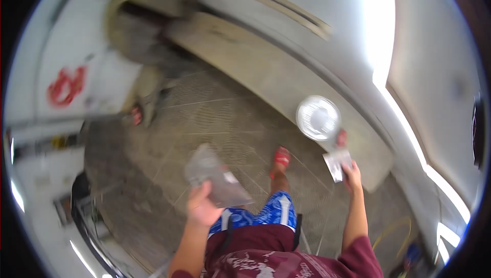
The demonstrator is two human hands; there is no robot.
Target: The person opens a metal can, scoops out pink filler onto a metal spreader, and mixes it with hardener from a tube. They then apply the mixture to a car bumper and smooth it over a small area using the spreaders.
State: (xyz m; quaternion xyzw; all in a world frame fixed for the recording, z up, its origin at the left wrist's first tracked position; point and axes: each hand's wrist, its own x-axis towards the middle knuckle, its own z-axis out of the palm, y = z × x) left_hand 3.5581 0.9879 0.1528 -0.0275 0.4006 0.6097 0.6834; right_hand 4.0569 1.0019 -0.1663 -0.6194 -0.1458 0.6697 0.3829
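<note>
A grey, partly see-through flat packet [225, 185] is in my left hand [203, 206], its thumb pressed on the near edge; the far end is blurred. My right hand [352, 176] grips a small silvery-white packet [336, 164] by its right side. Just beyond that packet, a round shiny metal dish [318, 118] lies at the edge of the long pale bench [276, 70]. A small reddish thing [341, 137] shows between the dish and the small packet; I cannot make out what it is.
Another person [146, 32], blurred, is at the bench's far left end. A white panel with a red mark [66, 87] stands at the left. A dark curved object [82, 201] is at lower left. A yellow hose or cord [391, 233] lies on the floor at right.
</note>
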